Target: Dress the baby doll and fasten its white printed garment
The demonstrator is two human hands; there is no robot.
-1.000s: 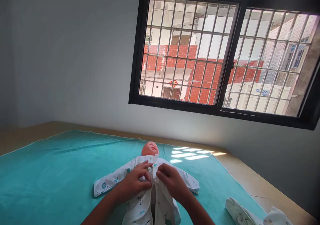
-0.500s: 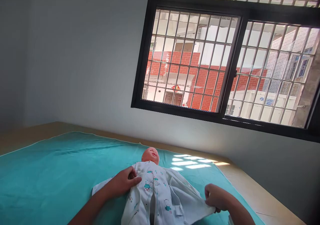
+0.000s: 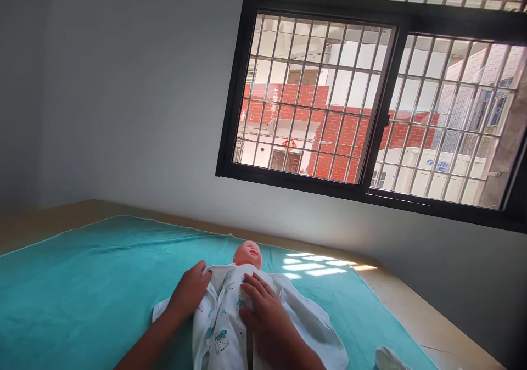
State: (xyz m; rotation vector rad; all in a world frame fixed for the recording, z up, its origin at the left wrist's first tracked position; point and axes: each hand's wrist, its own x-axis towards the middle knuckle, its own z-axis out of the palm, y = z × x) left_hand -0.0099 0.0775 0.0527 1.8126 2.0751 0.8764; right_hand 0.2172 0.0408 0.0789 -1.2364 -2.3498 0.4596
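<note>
A baby doll [image 3: 248,253] lies on its back on a teal sheet [image 3: 82,282], dressed in a white printed garment [image 3: 220,331]. My left hand [image 3: 190,293] grips the garment's edge at the doll's shoulder, fingers curled on the cloth. Stretched out flat, my right hand [image 3: 263,315] lies on the doll's chest and presses the front of the garment down. One side of the garment spreads out to the right over the sheet.
The sheet covers a wooden platform [image 3: 415,304] against a grey wall. Another small white cloth [image 3: 389,358] lies at the lower right edge. A barred window [image 3: 370,106] is above, and sun patches fall on the sheet near the doll's head.
My right hand let go of the garment flap it was pulling out to the right and came back onto the doll's chest. My left hand shifted up to the shoulder edge.
</note>
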